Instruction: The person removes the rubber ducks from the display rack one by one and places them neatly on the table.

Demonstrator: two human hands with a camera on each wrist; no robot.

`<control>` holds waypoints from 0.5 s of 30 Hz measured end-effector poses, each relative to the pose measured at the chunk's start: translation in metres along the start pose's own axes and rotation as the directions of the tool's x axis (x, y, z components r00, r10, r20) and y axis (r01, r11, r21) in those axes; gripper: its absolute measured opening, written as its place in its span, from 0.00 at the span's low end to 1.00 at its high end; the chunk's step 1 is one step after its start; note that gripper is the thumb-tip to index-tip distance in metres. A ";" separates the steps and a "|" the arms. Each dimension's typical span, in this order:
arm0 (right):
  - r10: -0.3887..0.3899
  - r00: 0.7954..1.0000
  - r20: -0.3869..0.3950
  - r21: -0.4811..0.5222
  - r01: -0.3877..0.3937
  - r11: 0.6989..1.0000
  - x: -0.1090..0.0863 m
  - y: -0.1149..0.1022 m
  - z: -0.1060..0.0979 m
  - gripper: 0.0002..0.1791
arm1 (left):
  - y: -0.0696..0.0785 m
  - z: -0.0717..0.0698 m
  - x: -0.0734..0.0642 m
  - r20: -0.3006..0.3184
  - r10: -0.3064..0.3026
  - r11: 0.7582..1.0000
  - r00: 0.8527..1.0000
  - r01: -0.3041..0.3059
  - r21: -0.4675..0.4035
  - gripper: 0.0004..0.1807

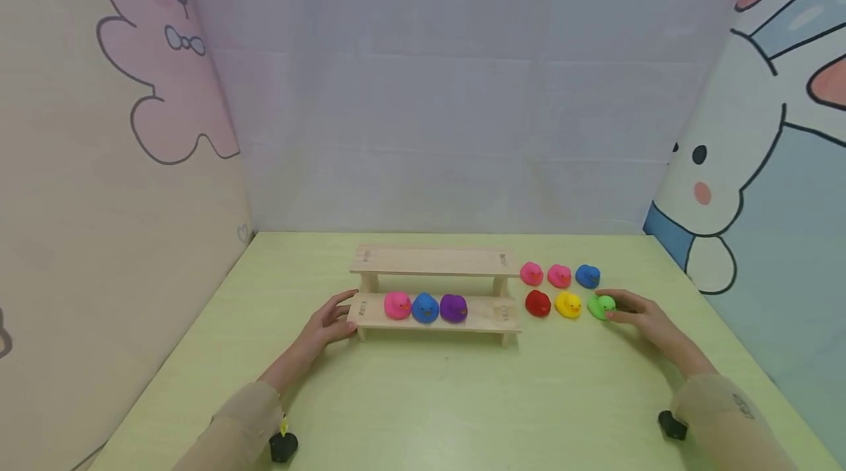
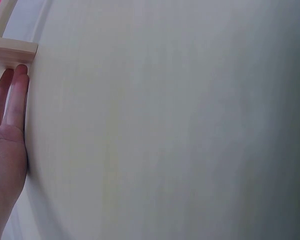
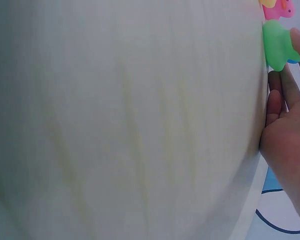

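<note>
At the left end of the two-tier wooden shelf [image 1: 435, 260], my left hand [image 1: 327, 322] touches the lower tier. In the left wrist view its visible fingers [image 2: 19, 97] are straight against the wood. My right hand [image 1: 651, 320] pinches a green rubber duck [image 1: 601, 306] at the right end of the front row. The duck [image 3: 278, 45] seems to rest on the table, with the thumb on its near side. On the lower tier sit a pink duck [image 1: 397, 305], a blue duck [image 1: 425, 307] and a purple duck [image 1: 454, 308], side by side.
Right of the shelf, a red duck [image 1: 538, 303] and a yellow duck [image 1: 568, 304] line up with the green one. Behind them stand two pink ducks [image 1: 532, 273] and another blue duck [image 1: 587, 276]. Printed cloth walls [image 1: 449, 89] border the pale yellow table [image 1: 436, 405].
</note>
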State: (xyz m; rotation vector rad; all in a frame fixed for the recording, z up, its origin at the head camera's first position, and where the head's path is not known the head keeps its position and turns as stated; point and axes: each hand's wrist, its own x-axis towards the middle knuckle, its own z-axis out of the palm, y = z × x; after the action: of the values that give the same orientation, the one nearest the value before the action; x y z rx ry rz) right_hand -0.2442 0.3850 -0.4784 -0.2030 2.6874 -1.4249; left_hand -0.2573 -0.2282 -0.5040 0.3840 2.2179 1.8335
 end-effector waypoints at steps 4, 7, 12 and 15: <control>0.001 1.000 0.005 0.022 -0.001 1.000 0.000 0.002 0.000 0.31 | 0.000 0.000 0.000 -0.012 -0.011 1.000 1.000 0.011 -0.005 0.35; -0.004 1.000 0.012 0.044 0.003 0.999 0.000 0.004 -0.001 0.31 | 0.000 0.000 0.000 -0.015 -0.013 1.000 1.000 0.013 -0.007 0.35; -0.013 1.000 0.022 0.062 0.011 0.998 0.000 0.006 -0.001 0.30 | 0.000 0.001 0.000 -0.010 -0.005 1.000 1.000 0.004 -0.004 0.35; -0.015 1.000 0.022 0.062 0.013 0.998 0.001 0.006 -0.001 0.30 | -0.001 0.001 0.000 -0.008 -0.001 1.000 1.000 0.001 -0.004 0.35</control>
State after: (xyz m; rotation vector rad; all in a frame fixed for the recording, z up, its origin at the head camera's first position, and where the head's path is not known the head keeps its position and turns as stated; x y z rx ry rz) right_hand -0.2456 0.3892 -0.4829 -0.2319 2.6254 -1.4979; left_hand -0.2567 -0.2280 -0.5046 0.3748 2.2187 1.8424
